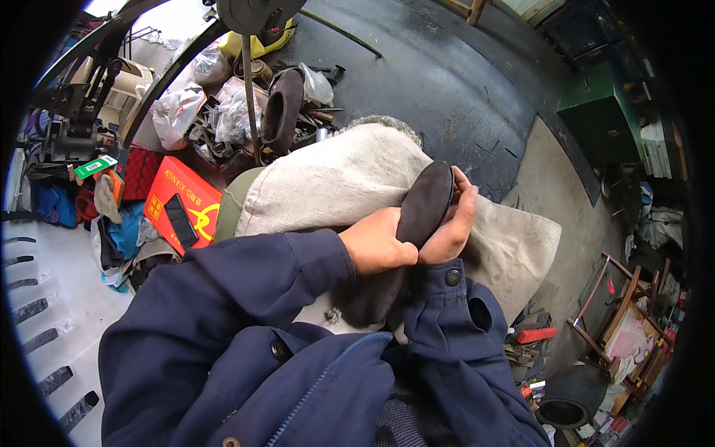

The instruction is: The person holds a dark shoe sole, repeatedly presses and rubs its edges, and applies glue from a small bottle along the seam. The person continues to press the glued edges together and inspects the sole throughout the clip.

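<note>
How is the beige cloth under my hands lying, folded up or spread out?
Spread out: the beige cloth extends broadly past your left hand on one side and your right hand on the other.

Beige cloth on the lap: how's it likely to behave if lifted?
Likely floppy: the beige cloth drapes in soft folds. Probably not very slippery, given its matte, coarse-looking surface. Its far edge looks fringed, so it might snag.
</note>
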Tool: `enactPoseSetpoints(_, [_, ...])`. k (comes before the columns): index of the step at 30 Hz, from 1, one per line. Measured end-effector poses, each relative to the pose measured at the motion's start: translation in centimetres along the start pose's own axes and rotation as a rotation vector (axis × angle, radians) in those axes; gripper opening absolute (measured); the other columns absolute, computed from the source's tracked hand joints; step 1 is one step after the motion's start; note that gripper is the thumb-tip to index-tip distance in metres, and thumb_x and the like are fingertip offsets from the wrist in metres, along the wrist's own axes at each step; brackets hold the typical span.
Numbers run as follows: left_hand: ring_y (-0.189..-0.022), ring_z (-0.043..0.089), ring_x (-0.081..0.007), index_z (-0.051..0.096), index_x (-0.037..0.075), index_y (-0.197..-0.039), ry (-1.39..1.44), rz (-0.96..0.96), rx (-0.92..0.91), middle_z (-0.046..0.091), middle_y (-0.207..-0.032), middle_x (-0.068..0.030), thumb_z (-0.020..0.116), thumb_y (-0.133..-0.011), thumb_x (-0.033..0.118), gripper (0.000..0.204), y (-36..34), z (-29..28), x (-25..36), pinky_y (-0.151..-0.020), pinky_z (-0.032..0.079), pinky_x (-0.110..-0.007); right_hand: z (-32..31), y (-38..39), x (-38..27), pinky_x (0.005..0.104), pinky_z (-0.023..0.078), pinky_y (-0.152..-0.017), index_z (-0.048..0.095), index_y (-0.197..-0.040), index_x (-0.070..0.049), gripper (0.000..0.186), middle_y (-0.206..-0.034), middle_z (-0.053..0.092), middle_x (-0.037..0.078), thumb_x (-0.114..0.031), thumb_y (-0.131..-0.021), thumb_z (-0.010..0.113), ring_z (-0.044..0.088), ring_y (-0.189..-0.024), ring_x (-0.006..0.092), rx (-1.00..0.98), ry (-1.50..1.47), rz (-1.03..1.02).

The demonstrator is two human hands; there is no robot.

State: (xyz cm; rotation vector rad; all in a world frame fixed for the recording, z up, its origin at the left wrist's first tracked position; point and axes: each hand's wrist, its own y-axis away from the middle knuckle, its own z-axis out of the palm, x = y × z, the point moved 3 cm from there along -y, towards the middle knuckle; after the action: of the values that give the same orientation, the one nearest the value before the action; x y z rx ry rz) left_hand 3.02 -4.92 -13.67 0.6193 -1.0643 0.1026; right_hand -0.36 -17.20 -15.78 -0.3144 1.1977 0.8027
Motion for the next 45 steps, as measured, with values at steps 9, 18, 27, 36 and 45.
enactPoseSetpoints(9, [-0.093, 0.059, -0.0103, 0.062, -0.003, -0.114, 0.112, -0.037, -0.051, 0.065, -0.101, -0.0025, 0.061, -0.078, 0.005, 0.037, 0.3, 0.0, 0.3, -0.083, 0.050, -0.027, 0.2, 0.3, -0.8, 0.0324, 0.046, -0.098, 0.052, -0.130, 0.001, 0.066, -0.117, 0.059, 0.011, -0.057, -0.101, 0.042, 0.058, -0.109, 0.0193, 0.018, -0.116, 0.077])
enactPoseSetpoints(18, [-0.098, 0.060, -0.0122, 0.061, -0.004, -0.117, 0.023, -0.020, -0.029, 0.066, -0.105, -0.0041, 0.060, -0.078, 0.005, 0.040, 0.0, -0.2, 0.6, -0.088, 0.049, -0.028, 0.6, 0.0, -0.6, 0.0329, 0.042, -0.101, 0.052, -0.129, 0.001, 0.054, -0.119, 0.058, 0.010, -0.046, -0.104, 0.041, 0.054, -0.110, 0.0186, -0.039, -0.063, -0.030])
enactPoseSetpoints(27, [-0.100, 0.060, -0.0127, 0.060, -0.003, -0.121, 0.110, -0.022, -0.060, 0.066, -0.109, -0.0046, 0.061, -0.079, 0.006, 0.043, -0.1, -0.2, -0.2, -0.090, 0.049, -0.029, 0.5, 0.4, -0.9, 0.0328, 0.042, -0.101, 0.051, -0.130, 0.002, 0.053, -0.121, 0.057, 0.009, -0.043, -0.102, 0.045, 0.054, -0.112, 0.0183, -0.081, -0.072, -0.109])
enactPoseSetpoints(36, [-0.099, 0.059, -0.0117, 0.060, -0.003, -0.120, 0.079, -0.030, -0.052, 0.066, -0.107, -0.0043, 0.061, -0.079, 0.005, 0.042, 0.0, -0.2, -0.3, -0.089, 0.049, -0.028, 0.1, 0.4, -0.9, 0.0351, 0.040, -0.109, 0.045, -0.137, 0.001, 0.059, -0.129, 0.055, 0.012, -0.047, -0.103, 0.042, 0.052, -0.121, 0.0215, -0.120, -0.066, -0.077])
enactPoseSetpoints(45, [-0.100, 0.058, -0.0114, 0.059, -0.002, -0.121, 0.057, -0.001, -0.036, 0.065, -0.109, -0.0041, 0.061, -0.081, 0.008, 0.041, -0.2, -0.2, 0.0, -0.090, 0.048, -0.028, 0.1, -0.3, -0.4, 0.0324, 0.044, -0.101, 0.050, -0.133, 0.001, 0.059, -0.124, 0.058, 0.010, -0.049, -0.104, 0.041, 0.055, -0.115, 0.0184, -0.010, -0.070, 0.039])
